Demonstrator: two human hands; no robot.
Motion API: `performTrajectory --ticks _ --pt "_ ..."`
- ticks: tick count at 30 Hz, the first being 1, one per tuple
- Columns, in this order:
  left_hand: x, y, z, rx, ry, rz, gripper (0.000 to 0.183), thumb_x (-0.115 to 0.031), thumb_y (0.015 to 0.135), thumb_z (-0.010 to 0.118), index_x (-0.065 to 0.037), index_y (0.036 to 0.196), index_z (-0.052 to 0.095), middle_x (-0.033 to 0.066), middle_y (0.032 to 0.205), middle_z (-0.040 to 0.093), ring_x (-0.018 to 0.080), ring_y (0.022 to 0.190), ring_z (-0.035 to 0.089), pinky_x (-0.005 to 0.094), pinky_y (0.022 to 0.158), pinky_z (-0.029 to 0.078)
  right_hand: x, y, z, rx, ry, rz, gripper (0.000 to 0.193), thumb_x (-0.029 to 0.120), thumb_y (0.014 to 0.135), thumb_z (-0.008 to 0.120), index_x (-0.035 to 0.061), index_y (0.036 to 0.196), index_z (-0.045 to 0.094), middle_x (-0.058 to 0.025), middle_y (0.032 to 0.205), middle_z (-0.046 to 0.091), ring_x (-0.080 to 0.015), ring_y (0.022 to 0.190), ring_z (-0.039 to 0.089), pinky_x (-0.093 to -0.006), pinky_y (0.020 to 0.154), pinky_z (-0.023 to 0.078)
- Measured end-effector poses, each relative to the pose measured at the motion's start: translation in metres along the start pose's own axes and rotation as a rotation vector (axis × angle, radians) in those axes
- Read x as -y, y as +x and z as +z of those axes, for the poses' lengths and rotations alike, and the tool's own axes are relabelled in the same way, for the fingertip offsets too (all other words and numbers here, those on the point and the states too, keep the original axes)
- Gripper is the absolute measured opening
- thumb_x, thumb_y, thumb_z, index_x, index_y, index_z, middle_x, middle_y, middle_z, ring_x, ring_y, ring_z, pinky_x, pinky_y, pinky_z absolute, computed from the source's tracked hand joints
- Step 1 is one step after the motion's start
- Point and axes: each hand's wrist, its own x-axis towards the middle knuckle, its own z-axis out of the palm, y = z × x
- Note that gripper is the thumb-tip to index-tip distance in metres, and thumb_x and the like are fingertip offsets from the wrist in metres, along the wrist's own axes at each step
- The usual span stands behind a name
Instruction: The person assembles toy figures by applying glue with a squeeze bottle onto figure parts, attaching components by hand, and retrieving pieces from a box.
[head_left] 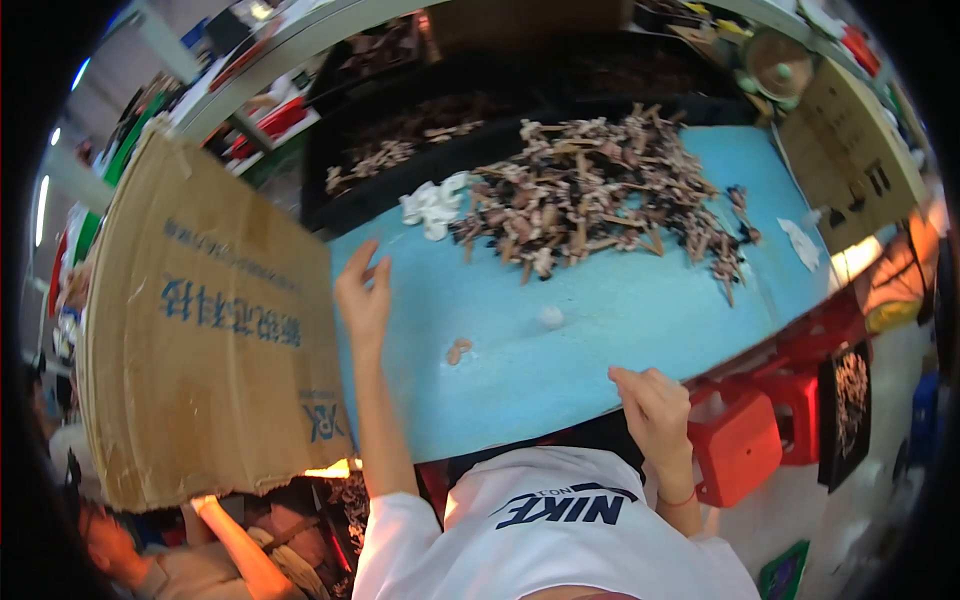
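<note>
My left hand [362,292] is raised over the left side of the blue tabletop [420,400], near the cardboard panel, fingers apart and nothing visible between them. My right hand [655,408] is curled closed above the front edge; whatever its fingers may hold is hidden. Between the hands lie a small pinkish piece [459,351] and a small white ball-like thing [551,317]. Farther back spreads a large heap of small figure-like parts [590,190] in pinkish, brown and black. Crumpled white tissue or cloth [433,207] touches the heap's left side.
A large cardboard panel [210,320] stands on the left, another cardboard piece [850,150] on the right. Black bins [400,150] with similar parts line the back. White scrap [800,243] lies far right. Red stools [740,445] stand at right; another person's arm [240,545] shows lower left.
</note>
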Motion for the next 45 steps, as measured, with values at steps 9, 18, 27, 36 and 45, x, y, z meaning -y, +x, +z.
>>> performTrajectory --ticks 9,18,27,36,45 --pt "-0.166 -0.126 -0.034 0.527 -0.862 0.372 0.019 -0.001 0.086 0.043 -0.006 0.084 0.061 0.0091 0.093 0.050 0.0250 0.074 0.051 0.0368 0.063 0.051 -0.041 0.009 -0.002 -0.159 0.250 0.399 0.014 0.000 0.086 0.052 -0.0030 0.095 0.062 -0.0079 0.075 0.065 -0.0101 0.061 0.057 -0.0226 0.055 0.045" --pt "-0.211 -0.135 -0.020 0.948 -1.290 0.370 0.024 -0.001 0.086 0.046 -0.012 0.088 0.068 0.0163 0.096 0.054 0.0308 0.086 0.050 0.0385 0.077 0.046 -0.118 -0.003 -0.015 -0.346 0.418 0.606 0.019 0.008 0.090 0.051 -0.0012 0.103 0.060 -0.0074 0.097 0.063 -0.0100 0.082 0.056 -0.0207 0.062 0.044" --pt "-0.210 -0.130 -0.024 1.228 -1.375 0.339 0.021 0.001 0.086 0.047 -0.005 0.090 0.067 0.0178 0.097 0.053 0.0326 0.090 0.051 0.0405 0.077 0.047 -0.206 0.005 -0.056 -0.365 -0.235 0.495 0.029 0.010 0.081 0.061 0.0063 0.110 0.059 -0.0092 0.101 0.062 -0.0196 0.092 0.058 -0.0298 0.071 0.047" --pt "-0.218 -0.185 -0.001 0.567 -1.755 0.309 0.022 0.003 0.084 0.047 0.002 0.099 0.063 0.0224 0.100 0.052 0.0363 0.092 0.052 0.0449 0.079 0.047 -0.236 0.033 -0.055 -0.102 -0.714 0.478 0.034 0.021 0.077 0.066 0.0049 0.107 0.059 -0.0178 0.098 0.056 -0.0351 0.077 0.055 -0.0426 0.066 0.045" --pt "-0.200 -0.175 -0.021 1.008 -1.650 0.183 0.020 0.005 0.081 0.046 0.005 0.092 0.063 0.0242 0.102 0.051 0.0372 0.092 0.053 0.0451 0.079 0.046 -0.211 0.003 -0.040 -0.107 -0.248 0.463 0.023 0.007 0.075 0.069 0.0015 0.096 0.063 -0.0099 0.089 0.054 -0.0132 0.067 0.059 -0.0262 0.049 0.048"
